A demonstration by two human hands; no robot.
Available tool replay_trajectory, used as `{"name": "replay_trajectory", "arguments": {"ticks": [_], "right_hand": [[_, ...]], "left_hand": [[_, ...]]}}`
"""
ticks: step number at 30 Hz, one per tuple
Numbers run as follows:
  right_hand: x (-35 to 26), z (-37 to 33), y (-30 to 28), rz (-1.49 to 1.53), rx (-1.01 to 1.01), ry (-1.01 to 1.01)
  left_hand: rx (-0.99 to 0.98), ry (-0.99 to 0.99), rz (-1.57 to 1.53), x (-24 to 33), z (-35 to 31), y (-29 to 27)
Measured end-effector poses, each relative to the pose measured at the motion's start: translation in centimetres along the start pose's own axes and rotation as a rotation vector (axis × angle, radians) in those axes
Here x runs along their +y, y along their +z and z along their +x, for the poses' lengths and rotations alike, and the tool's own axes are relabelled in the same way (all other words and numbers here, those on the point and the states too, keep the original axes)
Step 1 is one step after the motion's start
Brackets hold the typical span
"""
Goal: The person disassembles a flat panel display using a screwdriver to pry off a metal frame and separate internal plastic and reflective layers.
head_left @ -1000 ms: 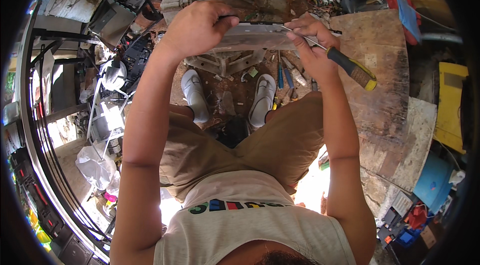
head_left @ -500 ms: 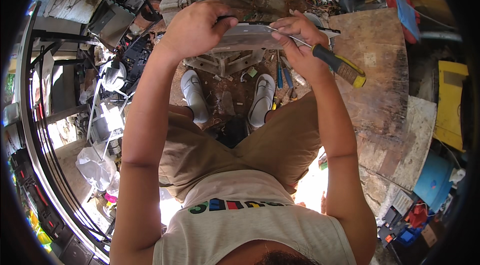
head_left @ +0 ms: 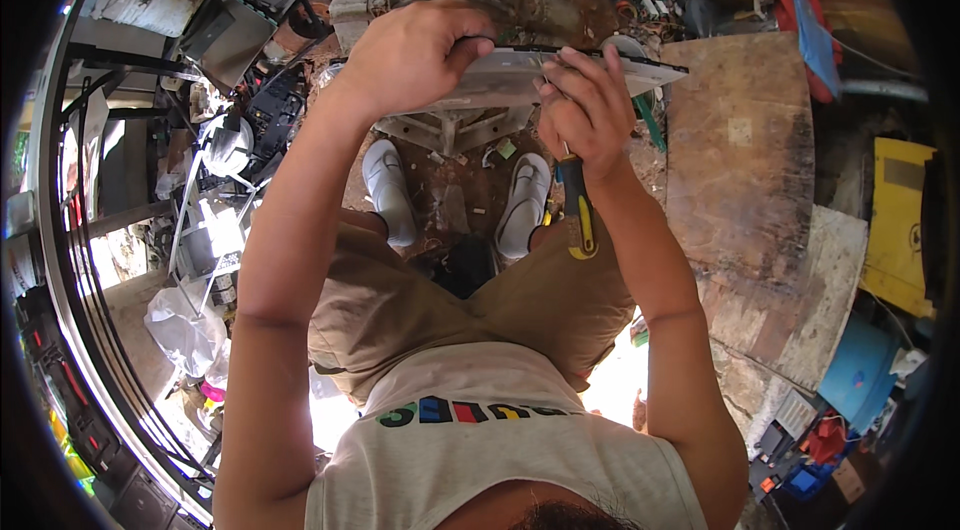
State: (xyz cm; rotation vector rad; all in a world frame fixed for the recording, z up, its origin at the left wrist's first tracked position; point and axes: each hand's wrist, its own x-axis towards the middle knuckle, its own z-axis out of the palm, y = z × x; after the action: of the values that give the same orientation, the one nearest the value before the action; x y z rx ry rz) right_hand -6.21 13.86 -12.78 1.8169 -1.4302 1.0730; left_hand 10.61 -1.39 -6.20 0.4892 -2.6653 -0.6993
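A thin, flat grey panel (head_left: 510, 80) with a dark edge is held up before me, tilted, above a metal frame. My left hand (head_left: 420, 52) is closed on its far edge, thumb and fingers pinching it. In my right hand (head_left: 590, 112) is a screwdriver (head_left: 578, 208); its black and yellow handle hangs below the palm toward me. Most of its shaft is hidden by the fingers. The fingertips of that hand are at the panel's upper edge, right of its middle; whether they press on it I cannot tell.
A worn plywood board (head_left: 740, 160) lies at the right, with a yellow case (head_left: 900, 230) and a blue container (head_left: 858, 370) beyond. Metal rails (head_left: 75, 230) and scrap parts crowd the left. My white shoes (head_left: 388, 188) stand among small debris.
My right hand has turned, swinging the screwdriver handle from pointing right to pointing down toward me. The panel and my left hand have shifted slightly right.
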Motion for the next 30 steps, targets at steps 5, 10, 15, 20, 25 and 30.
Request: {"name": "replay_trajectory", "arguments": {"ticks": [5,10,15,20,25,30], "right_hand": [[0.2,-0.3,0.0,0.040,-0.030,0.041],[0.8,0.6,0.3,0.102,-0.044,0.156],[2.1,8.7,-2.9,0.365,-0.656,0.619],[5.3,12.6,-2.4,0.452,-1.070,0.586],[7.3,11.9,-1.2,0.477,-1.080,0.577],[7.4,10.0,-1.6,0.513,-0.989,0.648]], "left_hand": [[0.001,-0.019,0.052,0.4,0.3,-0.1],[0.018,-0.015,0.040,0.0,0.7,0.1],[0.000,-0.051,0.062,0.0,0.0,0.2],[-0.094,-0.089,0.032,0.3,0.9,-0.1],[-0.112,-0.081,-0.079,-0.3,2.4,1.2],[-0.134,-0.128,-0.040,0.5,2.8,1.4]]}}
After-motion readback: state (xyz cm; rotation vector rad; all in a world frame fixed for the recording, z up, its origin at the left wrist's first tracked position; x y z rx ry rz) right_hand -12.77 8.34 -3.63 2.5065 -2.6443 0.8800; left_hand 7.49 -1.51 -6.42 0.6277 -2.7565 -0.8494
